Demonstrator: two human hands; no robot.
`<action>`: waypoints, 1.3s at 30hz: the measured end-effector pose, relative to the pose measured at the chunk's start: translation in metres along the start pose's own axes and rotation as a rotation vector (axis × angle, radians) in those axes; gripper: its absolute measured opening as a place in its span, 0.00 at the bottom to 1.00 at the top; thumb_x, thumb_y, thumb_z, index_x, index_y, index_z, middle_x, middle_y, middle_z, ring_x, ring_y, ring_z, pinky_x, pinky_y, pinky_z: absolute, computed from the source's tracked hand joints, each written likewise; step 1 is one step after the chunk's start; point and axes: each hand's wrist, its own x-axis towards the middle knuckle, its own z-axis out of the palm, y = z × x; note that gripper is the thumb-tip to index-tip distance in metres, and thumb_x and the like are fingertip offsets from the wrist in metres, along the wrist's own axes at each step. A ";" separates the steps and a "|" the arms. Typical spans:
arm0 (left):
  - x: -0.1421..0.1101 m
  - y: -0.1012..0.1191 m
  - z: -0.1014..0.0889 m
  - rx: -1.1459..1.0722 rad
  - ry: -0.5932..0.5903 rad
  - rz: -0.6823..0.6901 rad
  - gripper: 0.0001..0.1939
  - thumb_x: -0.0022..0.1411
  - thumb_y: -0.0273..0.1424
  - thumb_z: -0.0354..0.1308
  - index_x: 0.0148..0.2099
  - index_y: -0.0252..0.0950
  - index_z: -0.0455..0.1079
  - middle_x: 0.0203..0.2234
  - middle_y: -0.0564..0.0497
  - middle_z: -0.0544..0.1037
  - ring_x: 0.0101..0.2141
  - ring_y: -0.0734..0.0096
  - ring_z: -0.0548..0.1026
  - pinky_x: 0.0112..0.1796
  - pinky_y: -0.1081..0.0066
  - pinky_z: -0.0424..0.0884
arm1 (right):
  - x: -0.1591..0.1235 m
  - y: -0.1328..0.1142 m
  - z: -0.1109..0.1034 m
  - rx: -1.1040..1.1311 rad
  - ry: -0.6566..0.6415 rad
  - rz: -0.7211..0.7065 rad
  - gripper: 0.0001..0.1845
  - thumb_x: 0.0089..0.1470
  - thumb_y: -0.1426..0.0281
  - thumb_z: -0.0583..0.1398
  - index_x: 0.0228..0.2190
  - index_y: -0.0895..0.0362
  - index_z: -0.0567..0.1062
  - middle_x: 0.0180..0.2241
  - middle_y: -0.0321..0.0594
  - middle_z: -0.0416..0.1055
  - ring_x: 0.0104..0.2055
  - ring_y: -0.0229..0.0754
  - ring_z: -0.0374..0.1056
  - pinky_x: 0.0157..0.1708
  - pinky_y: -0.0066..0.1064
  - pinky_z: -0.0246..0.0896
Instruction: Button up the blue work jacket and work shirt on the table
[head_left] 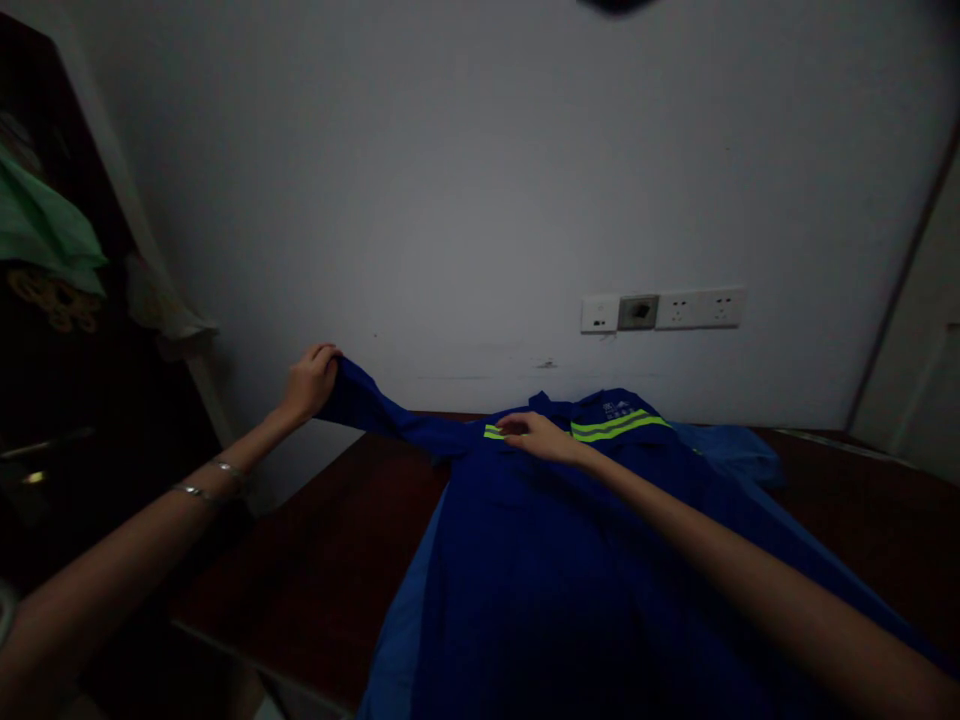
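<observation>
A dark blue work jacket [525,560] with yellow-green reflective stripes lies spread out, its collar end toward the wall. My left hand [311,383] is closed around the end of one sleeve [382,408], lifting it up and out to the left past the table edge. Over the chest, by the shorter piece of stripe, my right hand [536,437] rests with fingers loosely bent and a gap at the thumb; no cloth shows gripped in it. Lighter blue cloth [731,450] shows along both sides of the jacket; whether it is a separate garment is hard to tell.
The dark red-brown table [322,560] stands against a pale wall with a row of sockets [697,309]. At the left is a dark door [97,400] with a handle, a green cloth [45,220] and a pale bag [161,300] hanging by it.
</observation>
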 end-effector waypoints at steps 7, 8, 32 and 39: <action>0.015 0.066 0.014 -0.353 0.217 0.239 0.10 0.61 0.25 0.43 0.41 0.35 0.64 0.51 0.42 0.65 0.52 0.64 0.63 0.51 0.59 0.61 | 0.036 -0.067 -0.009 0.586 0.177 0.345 0.17 0.52 0.67 0.55 0.45 0.57 0.65 0.44 0.47 0.67 0.35 0.38 0.66 0.34 0.31 0.66; 0.015 0.077 0.016 -0.398 0.221 0.288 0.09 0.61 0.25 0.43 0.41 0.35 0.63 0.51 0.42 0.65 0.52 0.64 0.63 0.51 0.58 0.62 | 0.036 -0.073 -0.009 0.697 0.181 0.367 0.18 0.53 0.66 0.54 0.46 0.57 0.63 0.45 0.49 0.65 0.34 0.38 0.67 0.33 0.31 0.66; -0.064 0.228 0.015 -0.868 -0.297 0.341 0.22 0.59 0.33 0.50 0.56 0.36 0.57 0.54 0.40 0.63 0.53 0.61 0.62 0.52 0.57 0.61 | -0.089 -0.055 -0.053 0.458 -0.053 0.079 0.36 0.40 0.78 0.62 0.52 0.51 0.62 0.45 0.40 0.67 0.41 0.40 0.67 0.39 0.33 0.66; -0.056 0.238 0.004 -1.236 -1.177 0.106 0.23 0.48 0.39 0.62 0.46 0.33 0.69 0.40 0.45 0.75 0.38 0.63 0.73 0.40 0.65 0.69 | -0.128 -0.083 -0.065 0.168 -0.210 -0.052 0.37 0.43 0.76 0.61 0.55 0.50 0.58 0.57 0.41 0.54 0.56 0.47 0.54 0.54 0.42 0.53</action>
